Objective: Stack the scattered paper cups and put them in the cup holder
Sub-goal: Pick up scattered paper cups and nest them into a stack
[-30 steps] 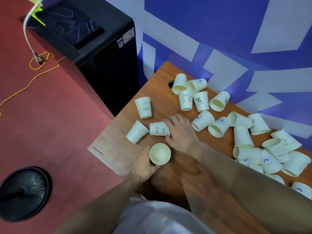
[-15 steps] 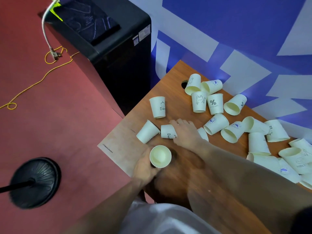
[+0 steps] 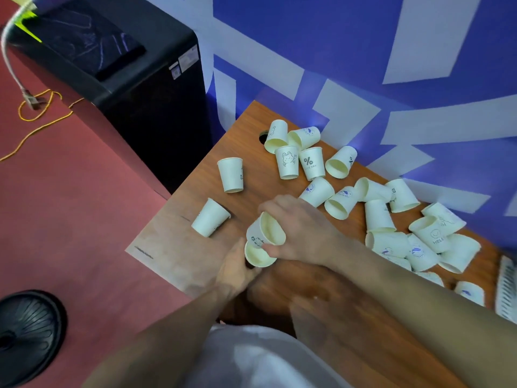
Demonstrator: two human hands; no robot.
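My left hand (image 3: 233, 271) grips an upright white paper cup (image 3: 258, 256) near the table's front left corner. My right hand (image 3: 302, 228) holds a second printed cup (image 3: 264, 229), tilted, its base touching the rim of the first cup. One loose cup (image 3: 230, 175) stands upside down to the far left, and another cup (image 3: 210, 217) lies on its side near the table's left edge. Several more white cups (image 3: 377, 217) lie scattered across the middle and right of the wooden table (image 3: 179, 247). No cup holder can be made out.
A tall black appliance (image 3: 117, 79) stands left of the table against the blue and white wall. A yellow cable (image 3: 36, 124) trails over the red floor, and a black round stand base (image 3: 28, 331) sits at the lower left. A round hole (image 3: 263, 137) opens in the table's far corner.
My right hand has picked the lying printed cup up off the table and brought it tilted over the cup in my left hand. The camera view has shifted slightly.
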